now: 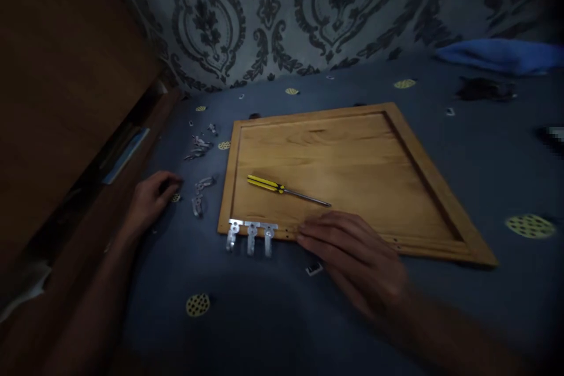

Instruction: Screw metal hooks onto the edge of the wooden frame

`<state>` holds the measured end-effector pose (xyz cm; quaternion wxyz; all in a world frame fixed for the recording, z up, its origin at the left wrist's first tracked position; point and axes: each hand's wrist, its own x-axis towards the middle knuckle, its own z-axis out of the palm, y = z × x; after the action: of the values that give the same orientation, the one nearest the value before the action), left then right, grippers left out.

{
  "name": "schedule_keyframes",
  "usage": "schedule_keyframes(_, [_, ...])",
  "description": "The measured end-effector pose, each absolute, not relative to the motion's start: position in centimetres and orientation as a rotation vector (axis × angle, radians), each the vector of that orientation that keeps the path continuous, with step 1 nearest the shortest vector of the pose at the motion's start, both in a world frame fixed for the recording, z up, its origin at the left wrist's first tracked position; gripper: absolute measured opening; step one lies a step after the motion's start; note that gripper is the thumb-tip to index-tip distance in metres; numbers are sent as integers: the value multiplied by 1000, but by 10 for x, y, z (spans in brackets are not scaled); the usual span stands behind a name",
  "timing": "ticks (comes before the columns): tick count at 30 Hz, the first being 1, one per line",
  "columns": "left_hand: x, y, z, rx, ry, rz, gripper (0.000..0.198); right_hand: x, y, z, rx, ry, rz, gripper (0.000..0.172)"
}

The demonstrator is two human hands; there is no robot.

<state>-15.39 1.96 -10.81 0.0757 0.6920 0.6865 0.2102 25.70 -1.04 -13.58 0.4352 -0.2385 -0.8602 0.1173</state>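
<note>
A wooden cabinet-door-like panel (317, 155) with a raised frame lies on a blue patterned sheet. On it rests a screwdriver (267, 183) with a yellow and black handle. Three metal hinge-like brackets (252, 237) stand in a row along its near edge, beside small holes. My right hand (356, 252) lies on that edge, fingers stretched and close together; its thumb is hidden. To the left, my left hand (152, 197) is on the sheet, fingers bent, with a gap between thumb and forefinger. Near it lie loose metal brackets (199, 197).
More small metal pieces (200, 144) lie left of the panel. A brown wooden furniture side (74, 70) with a ledge rises at left. Patterned fabric (268, 12) stands behind. A blue cloth (497, 56) and a dark object (484, 89) lie at far right.
</note>
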Motion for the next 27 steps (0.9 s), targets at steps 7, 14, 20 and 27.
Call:
schedule_keyframes(7, [-148,19,-104,2145,1968,674,20,261,-3,-142,-606,-2184,222,49])
schedule_keyframes(14, [-123,23,-98,2220,1807,686,16,261,2,-137,-584,-2207,172,46])
schedule_keyframes(20, [-123,31,-102,2253,1760,616,9,263,6,-148,-606,-2225,135,44])
schedule_keyframes(27, [-161,63,-108,2224,1994,688,31,276,17,-185,-663,-2195,122,37])
